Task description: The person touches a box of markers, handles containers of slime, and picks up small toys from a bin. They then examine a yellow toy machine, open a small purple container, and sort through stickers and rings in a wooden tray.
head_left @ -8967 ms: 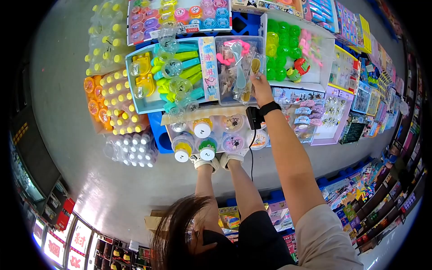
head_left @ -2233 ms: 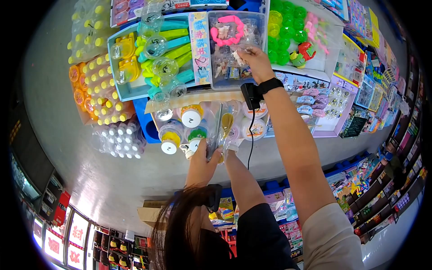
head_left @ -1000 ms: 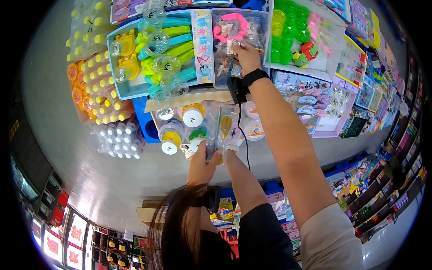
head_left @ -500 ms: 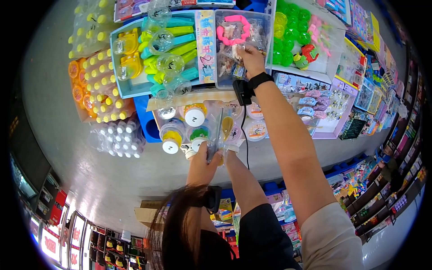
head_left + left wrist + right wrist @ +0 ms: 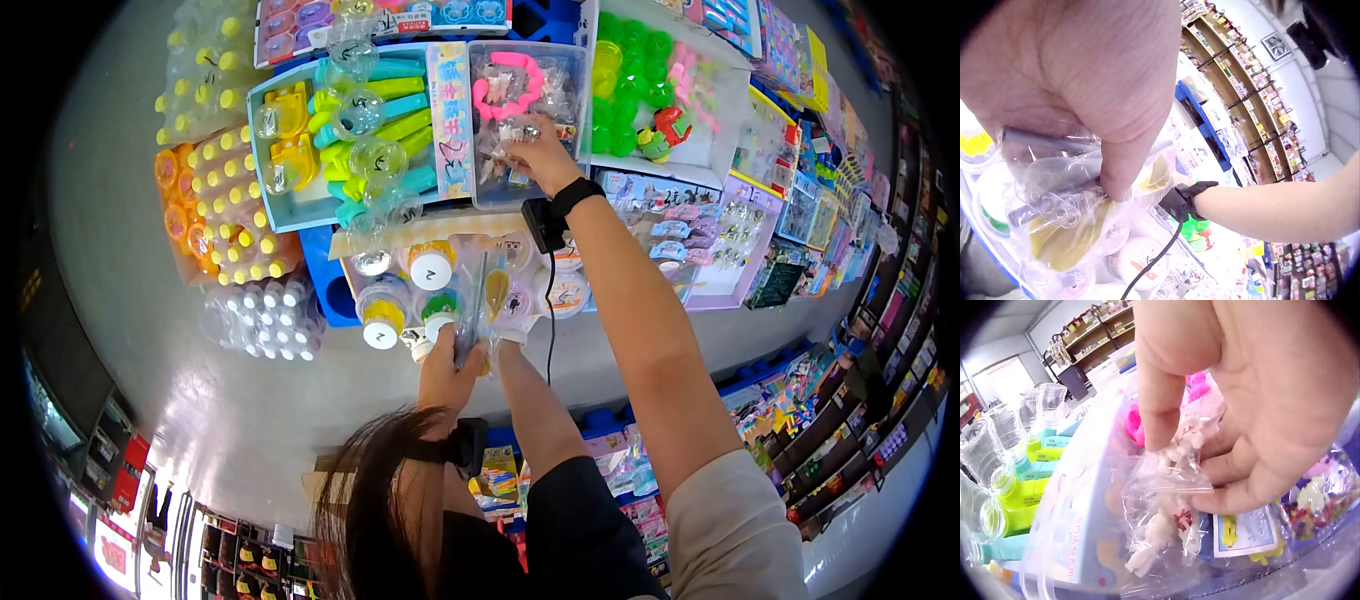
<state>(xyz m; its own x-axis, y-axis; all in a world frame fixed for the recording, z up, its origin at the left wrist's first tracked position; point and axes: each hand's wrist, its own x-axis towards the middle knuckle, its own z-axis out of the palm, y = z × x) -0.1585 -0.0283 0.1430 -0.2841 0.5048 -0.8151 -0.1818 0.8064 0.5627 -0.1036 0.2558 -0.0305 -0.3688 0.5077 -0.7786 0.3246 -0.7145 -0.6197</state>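
Observation:
My left hand [image 5: 448, 372] grips a bundle of clear plastic packets [image 5: 495, 292] over the front box of jars. In the left wrist view, one packet shows a gold spoon-shaped piece [image 5: 1063, 240] beside grey sticks and clear rings; thumb and fingers clamp the wrapping. My right hand [image 5: 543, 160] reaches into a clear grey bin [image 5: 500, 205] of small bagged goods. Its thumb and fingers pinch a small clear bag [image 5: 1180, 450] with whitish pieces inside. Below it lies another bag with white and red pieces [image 5: 1166, 534]. A pink wavy ring [image 5: 536, 85] lies at the bin's far end.
Left of the bin stands a blue box [image 5: 262, 170] of bright tubes with clear cups leaning across it. Green balls [image 5: 625, 90] fill a white box on the right. Jars with white lids [image 5: 432, 270] stand in front. A black cable [image 5: 551, 330] hangs from my right wrist.
Nine seconds ago my right hand held a gold piece's packet and my left hand lay low; now the left holds the packets. Lately my right hand has shifted among the bin's small bags.

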